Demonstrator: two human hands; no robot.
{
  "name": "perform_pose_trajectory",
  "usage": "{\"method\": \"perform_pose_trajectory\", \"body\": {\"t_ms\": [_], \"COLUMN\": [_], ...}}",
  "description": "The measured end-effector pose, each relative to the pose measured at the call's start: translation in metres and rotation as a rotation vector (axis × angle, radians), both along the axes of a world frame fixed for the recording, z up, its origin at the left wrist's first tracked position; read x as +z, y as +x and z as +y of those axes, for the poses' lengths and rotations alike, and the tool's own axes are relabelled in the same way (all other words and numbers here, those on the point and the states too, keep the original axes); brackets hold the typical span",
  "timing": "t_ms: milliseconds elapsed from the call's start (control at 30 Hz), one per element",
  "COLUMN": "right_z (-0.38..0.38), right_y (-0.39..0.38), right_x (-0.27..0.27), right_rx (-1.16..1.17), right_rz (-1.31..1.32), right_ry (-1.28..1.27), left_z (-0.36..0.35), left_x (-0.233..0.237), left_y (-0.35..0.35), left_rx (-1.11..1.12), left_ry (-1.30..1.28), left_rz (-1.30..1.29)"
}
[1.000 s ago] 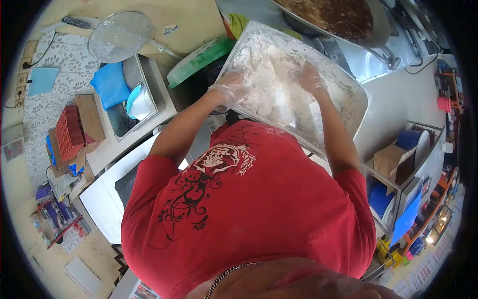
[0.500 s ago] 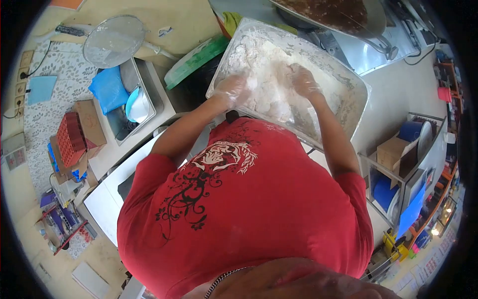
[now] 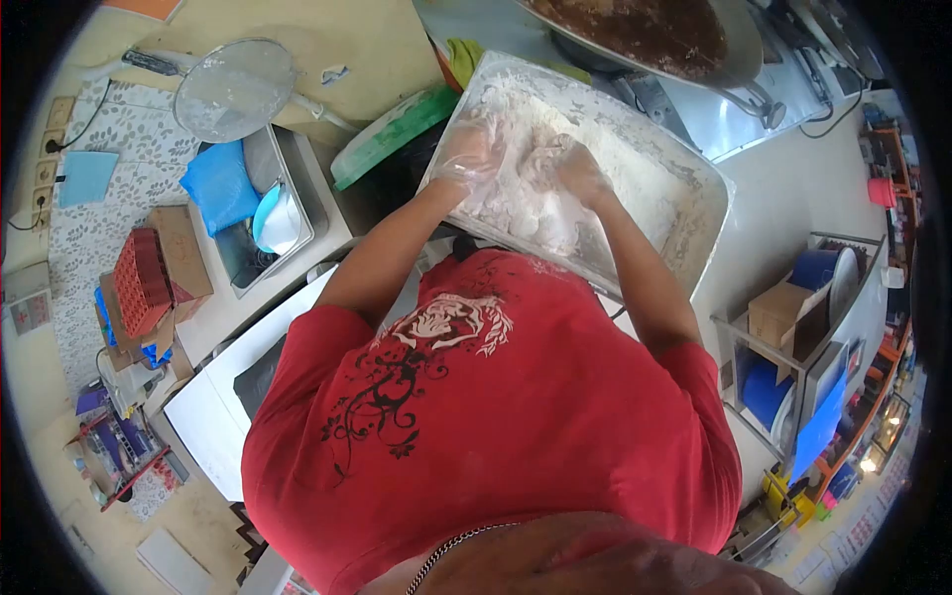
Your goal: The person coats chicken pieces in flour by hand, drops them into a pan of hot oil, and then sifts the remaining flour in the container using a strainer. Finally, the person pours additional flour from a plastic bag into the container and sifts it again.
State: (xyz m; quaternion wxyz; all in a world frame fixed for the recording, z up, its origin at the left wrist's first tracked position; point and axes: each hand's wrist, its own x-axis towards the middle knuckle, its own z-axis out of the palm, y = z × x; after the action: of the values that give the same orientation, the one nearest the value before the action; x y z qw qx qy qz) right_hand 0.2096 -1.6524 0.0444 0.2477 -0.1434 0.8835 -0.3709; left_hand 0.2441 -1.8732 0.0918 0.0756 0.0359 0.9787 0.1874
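- the left hand (image 3: 472, 151), in a clear glove, is sunk in white powder (image 3: 627, 149); its fingers are blurred, so how far they are opened cannot be told.
- the right hand (image 3: 577, 171) is pressed to powder-coated lumps (image 3: 545, 157); whether any are gripped cannot be told.
- both forearms are stretched towards the metal tray (image 3: 697, 203), upper centre of the frame, where the powder is held.
- compared with half a second ago, the hands have been brought closer together.

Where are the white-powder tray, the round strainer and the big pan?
Tray (image 3: 707, 203): head view, right-hand inner wall.
Strainer (image 3: 235, 91): head view, middle of its mesh.
Pan (image 3: 742, 48): head view, bare inner side.
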Motion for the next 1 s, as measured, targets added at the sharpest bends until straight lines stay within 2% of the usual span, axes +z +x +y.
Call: {"method": "perform_pose_trajectory", "body": {"t_ms": [67, 100, 133, 167, 200, 267, 367, 433, 500, 533, 600, 633, 667, 700, 800, 867, 933, 967, 1000], "right_z": [0.006, 0.008, 0.005, 0.004, 0.003, -0.008, -0.009, 0.000, 0.000, 0.000, 0.010, 0.011, 0.007, 0.003, 0.002, -0.005, -0.011, -0.012, -0.010], "right_y": [-0.002, -0.004, -0.015, -0.019, -0.015, -0.011, 0.011, 0.006, 0.003, -0.005, -0.010, -0.001, 0.003, -0.002, -0.009, 0.000, -0.006, -0.012, -0.016], "right_x": [-0.009, -0.021, -0.056, -0.076, -0.066, -0.011, 0.040, -0.019, 0.005, -0.014, -0.077, -0.066, -0.040, -0.022, -0.046, -0.037, -0.038, -0.060, -0.086], "right_rx": [0.078, 0.114, 0.150, 0.187, 0.206, 0.239, 0.149, 0.184, 0.170, 0.199, 0.251, 0.206, 0.162, 0.120, 0.126, -0.053, -0.036, 0.062, 0.156], "right_rz": [0.151, 0.204, 0.215, 0.228, 0.194, 0.146, 0.194, 0.239, 0.095, 0.169, 0.292, 0.250, 0.218, 0.197, 0.090, 0.148, 0.313, 0.443, 0.572], "right_ry": [-0.092, -0.106, -0.060, -0.013, 0.045, 0.157, 0.017, 0.036, 0.149, 0.182, 0.256, 0.203, 0.148, 0.093, 0.131, -0.136, -0.114, 0.044, 0.211], "left_z": [-0.008, -0.005, -0.001, 0.014, 0.023, 0.026, 0.011, 0.005, 0.006, 0.003, 0.001, 0.000, -0.005, -0.012, -0.028, -0.034, -0.029, -0.025, -0.024], "left_x": [-0.040, -0.048, -0.056, -0.049, -0.042, -0.023, -0.028, -0.032, -0.005, -0.026, -0.005, 0.002, 0.000, 0.004, 0.007, 0.006, -0.005, -0.018, -0.035], "left_y": [-0.018, -0.022, -0.026, -0.033, -0.036, -0.039, -0.045, -0.031, -0.015, -0.014, -0.016, -0.014, -0.016, -0.022, -0.013, -0.012, 0.000, 0.003, -0.002], "left_rx": [-0.130, -0.116, -0.103, -0.011, 0.078, 0.029, -0.083, -0.232, -0.429, -0.457, -0.348, -0.297, -0.338, -0.386, -0.501, -0.539, -0.405, -0.345, -0.305], "left_ry": [-0.143, -0.181, -0.219, -0.225, -0.230, -0.215, -0.299, -0.423, -0.595, -0.665, -0.570, -0.521, -0.589, -0.545, -0.388, -0.285, -0.081, 0.025, 0.042], "left_rz": [0.365, 0.358, 0.351, 0.167, -0.015, -0.097, -0.132, -0.137, -0.116, -0.003, -0.089, -0.135, -0.170, -0.119, -0.008, 0.072, 0.215, 0.285, -0.005]}}
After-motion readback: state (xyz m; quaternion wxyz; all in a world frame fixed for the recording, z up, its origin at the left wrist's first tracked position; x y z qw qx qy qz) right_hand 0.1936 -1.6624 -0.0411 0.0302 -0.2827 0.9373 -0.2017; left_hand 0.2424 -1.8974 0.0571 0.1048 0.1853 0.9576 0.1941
